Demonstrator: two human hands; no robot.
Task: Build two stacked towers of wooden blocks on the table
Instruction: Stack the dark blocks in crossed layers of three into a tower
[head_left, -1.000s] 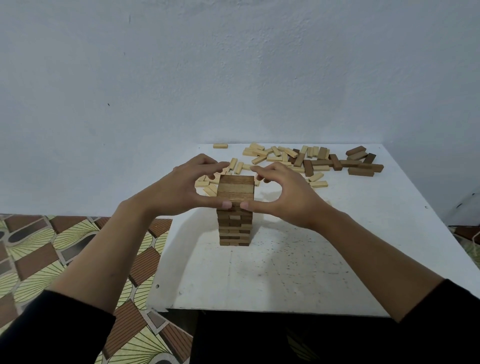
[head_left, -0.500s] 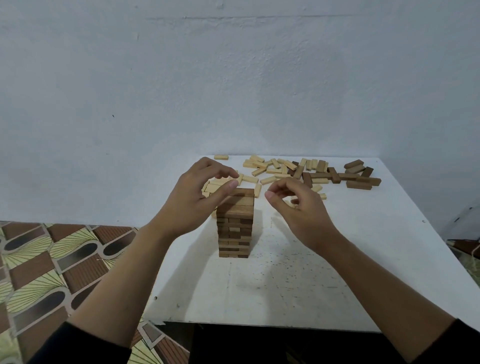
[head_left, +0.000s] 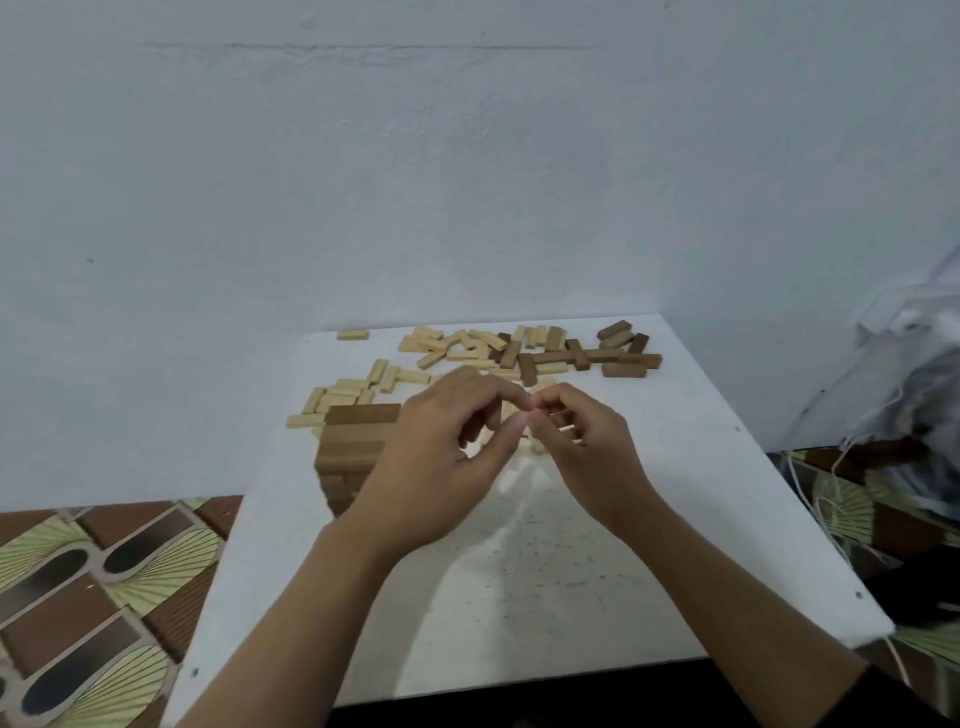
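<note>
A tower of brown wooden blocks (head_left: 353, 447) stands on the left part of the white table (head_left: 571, 582); my left wrist covers its lower right side. My left hand (head_left: 441, 462) hovers just right of the tower with its fingers loosely curled and holds nothing that I can see. My right hand (head_left: 587, 441) is beside it, fingertips almost meeting the left's, curled down over pale loose blocks (head_left: 540, 447). Its fingers hide whether they grip one. Only this one tower is in view.
Pale loose blocks (head_left: 457, 345) lie scattered at the table's back, with more (head_left: 337, 395) behind the tower. Dark loose blocks (head_left: 613, 358) are at the back right. A wall runs close behind. Patterned floor (head_left: 104, 582) is to the left, and cloth and strings (head_left: 904, 405) to the right.
Both hands have let go of the tower's top and moved right to the loose pale blocks. The camera has turned right, so the tower now sits left of the hands.
</note>
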